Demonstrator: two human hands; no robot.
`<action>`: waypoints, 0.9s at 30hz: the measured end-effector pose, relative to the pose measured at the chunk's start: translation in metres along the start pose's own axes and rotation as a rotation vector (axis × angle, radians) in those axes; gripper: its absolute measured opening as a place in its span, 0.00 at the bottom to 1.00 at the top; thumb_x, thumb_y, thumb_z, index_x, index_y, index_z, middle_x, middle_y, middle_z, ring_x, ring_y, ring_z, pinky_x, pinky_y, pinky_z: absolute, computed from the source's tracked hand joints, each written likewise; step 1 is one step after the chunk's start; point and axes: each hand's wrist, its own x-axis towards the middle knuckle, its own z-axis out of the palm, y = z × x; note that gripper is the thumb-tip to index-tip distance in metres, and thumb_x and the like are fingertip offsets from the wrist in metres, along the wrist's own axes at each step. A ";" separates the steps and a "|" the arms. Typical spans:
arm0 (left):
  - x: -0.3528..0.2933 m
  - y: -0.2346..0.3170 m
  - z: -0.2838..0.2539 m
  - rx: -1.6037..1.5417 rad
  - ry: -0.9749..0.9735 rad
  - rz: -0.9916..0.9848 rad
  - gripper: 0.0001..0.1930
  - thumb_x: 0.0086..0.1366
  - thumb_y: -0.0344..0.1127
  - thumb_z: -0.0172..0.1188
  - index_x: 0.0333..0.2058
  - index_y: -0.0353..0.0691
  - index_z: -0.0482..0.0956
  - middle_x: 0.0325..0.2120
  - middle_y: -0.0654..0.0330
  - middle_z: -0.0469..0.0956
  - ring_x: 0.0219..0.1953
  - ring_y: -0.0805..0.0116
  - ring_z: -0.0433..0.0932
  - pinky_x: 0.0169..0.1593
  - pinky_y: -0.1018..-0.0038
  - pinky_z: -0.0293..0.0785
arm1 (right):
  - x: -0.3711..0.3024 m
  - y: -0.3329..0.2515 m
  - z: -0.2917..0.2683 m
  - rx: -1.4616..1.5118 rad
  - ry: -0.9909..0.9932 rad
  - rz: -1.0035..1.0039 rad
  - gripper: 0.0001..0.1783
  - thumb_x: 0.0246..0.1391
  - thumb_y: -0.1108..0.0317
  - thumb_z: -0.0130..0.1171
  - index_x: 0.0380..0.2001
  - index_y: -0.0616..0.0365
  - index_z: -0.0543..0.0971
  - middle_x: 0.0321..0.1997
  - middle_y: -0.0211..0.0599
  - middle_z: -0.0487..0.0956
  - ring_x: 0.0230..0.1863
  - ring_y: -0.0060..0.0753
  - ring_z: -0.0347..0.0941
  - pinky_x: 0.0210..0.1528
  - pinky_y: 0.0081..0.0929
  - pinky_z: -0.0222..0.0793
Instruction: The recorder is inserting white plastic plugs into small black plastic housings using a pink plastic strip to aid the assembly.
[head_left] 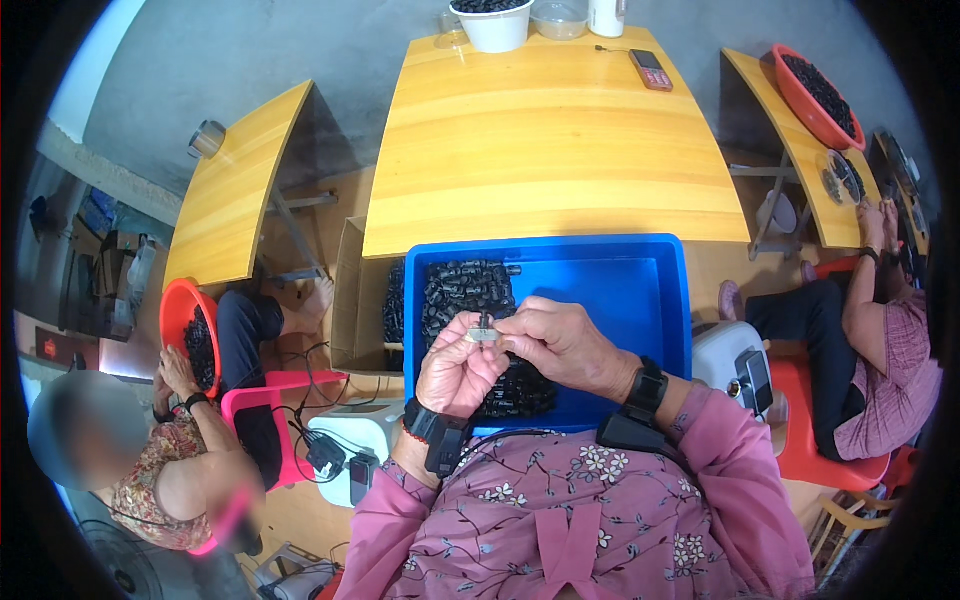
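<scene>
My two hands meet over a blue tray (600, 275) that sits in front of my lap. Between the fingertips of my left hand (452, 372) is a small pale grey flat piece (484, 335), with a small black part standing up at its top edge. My right hand (565, 345) pinches at the right side of that same piece, thumb and forefinger closed. What exactly the piece is cannot be made out. Many small black plastic parts (465, 290) are heaped in the left half of the tray, partly hidden under my hands.
A yellow wooden table (550, 150) stands beyond the tray, bearing a phone (651, 70) and a white tub (492, 28) of black parts. Left, a person handles parts in a red basin (180, 310). Another works at the right, near a red basin (820, 95). Cables (300, 400) hang at left.
</scene>
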 end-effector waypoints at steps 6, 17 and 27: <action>0.000 -0.001 -0.001 -0.028 -0.016 0.000 0.09 0.66 0.27 0.58 0.45 0.38 0.75 0.37 0.55 0.80 0.35 0.67 0.79 0.39 0.69 0.74 | 0.002 -0.005 -0.001 -0.059 -0.018 0.021 0.10 0.56 0.71 0.59 0.40 0.61 0.80 0.27 0.40 0.74 0.31 0.42 0.72 0.33 0.36 0.70; 0.001 -0.003 0.005 0.041 0.030 0.032 0.05 0.68 0.27 0.56 0.42 0.40 0.76 0.34 0.57 0.80 0.33 0.70 0.77 0.38 0.71 0.73 | 0.003 -0.006 -0.003 -0.087 -0.039 0.059 0.09 0.57 0.70 0.58 0.41 0.61 0.80 0.28 0.39 0.75 0.33 0.43 0.73 0.35 0.36 0.72; -0.001 -0.004 0.003 0.029 0.026 0.018 0.05 0.69 0.27 0.55 0.42 0.39 0.74 0.35 0.56 0.79 0.34 0.68 0.76 0.37 0.71 0.72 | 0.000 0.013 -0.004 -0.056 0.008 0.066 0.11 0.57 0.70 0.58 0.43 0.59 0.81 0.28 0.40 0.75 0.32 0.44 0.73 0.35 0.36 0.71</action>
